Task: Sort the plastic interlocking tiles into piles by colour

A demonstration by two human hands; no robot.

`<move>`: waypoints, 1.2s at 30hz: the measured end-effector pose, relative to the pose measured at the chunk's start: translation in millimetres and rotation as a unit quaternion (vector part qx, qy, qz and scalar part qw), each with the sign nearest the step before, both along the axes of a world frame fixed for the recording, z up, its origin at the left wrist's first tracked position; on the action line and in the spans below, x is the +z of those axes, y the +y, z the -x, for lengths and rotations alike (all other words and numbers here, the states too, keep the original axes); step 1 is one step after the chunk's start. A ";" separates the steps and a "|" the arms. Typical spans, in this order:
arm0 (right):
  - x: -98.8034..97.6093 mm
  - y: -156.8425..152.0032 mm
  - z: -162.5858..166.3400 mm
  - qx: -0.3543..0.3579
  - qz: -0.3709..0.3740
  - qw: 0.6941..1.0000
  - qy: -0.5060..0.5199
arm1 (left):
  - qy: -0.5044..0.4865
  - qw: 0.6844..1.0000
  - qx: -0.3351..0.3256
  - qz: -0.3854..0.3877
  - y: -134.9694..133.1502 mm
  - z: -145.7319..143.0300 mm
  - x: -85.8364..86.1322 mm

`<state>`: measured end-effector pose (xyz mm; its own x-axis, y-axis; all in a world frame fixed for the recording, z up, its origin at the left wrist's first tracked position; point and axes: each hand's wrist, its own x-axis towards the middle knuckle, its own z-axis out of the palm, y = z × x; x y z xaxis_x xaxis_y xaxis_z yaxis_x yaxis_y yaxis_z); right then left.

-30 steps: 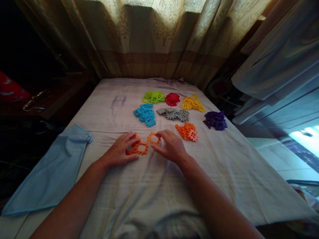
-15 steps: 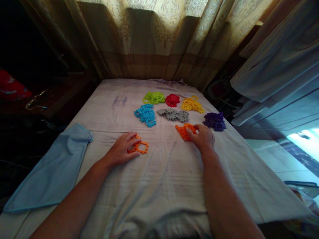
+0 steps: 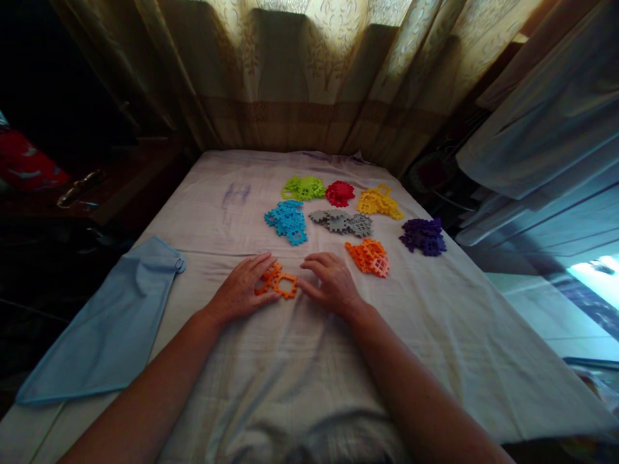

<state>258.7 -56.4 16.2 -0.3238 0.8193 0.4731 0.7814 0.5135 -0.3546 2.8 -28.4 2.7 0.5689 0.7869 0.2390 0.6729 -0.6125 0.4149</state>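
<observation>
- Resting flat on the bed (image 3: pixel 227 193), the left hand (image 3: pixel 242 293) lies with its fingers (image 3: pixel 264 261) spread over the left edge of the joined orange pieces (image 3: pixel 278 281); it presses on them and does not clench around them.
- The right hand (image 3: pixel 331 283) sits just to the right of the same pieces, fingers loosely curled, with the fingertips touching the nearest orange tile; I cannot tell whether it pinches anything.
- The joined orange pieces lie flat on the sheet between the two hands, near the middle of the bed. At least two square frame tiles look linked side by side, so the long axis runs roughly left to right, tilted a little toward the far left.
- Judging from the layout, the sorting by colour appears done: the green pile (image 3: pixel 304 187), red pile (image 3: pixel 339 193), yellow pile (image 3: pixel 378 202), blue pile (image 3: pixel 287 222), grey pile (image 3: pixel 342 222) and purple pile (image 3: pixel 423 235) each sit apart.
- The joining looks only just begun: the orange pile (image 3: pixel 368 256), near the right hand, is loose, and no other colour shows linked tiles.
- A light blue cloth (image 3: pixel 111 328) lies on the left side of the bed, well apart from the tiles.
</observation>
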 end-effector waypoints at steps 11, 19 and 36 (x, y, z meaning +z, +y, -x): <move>2.7 -6.1 18.9 0.060 0.082 0.994 -0.042 | -0.026 0.996 0.077 0.028 15.0 29.4 5.2; 10.8 7.3 -40.3 -0.117 -0.020 0.993 -0.006 | -0.021 0.997 0.060 0.052 21.3 40.3 7.2; -3.2 19.6 -122.2 -0.357 0.004 0.934 -0.005 | 0.001 0.997 0.068 0.046 20.5 33.9 6.5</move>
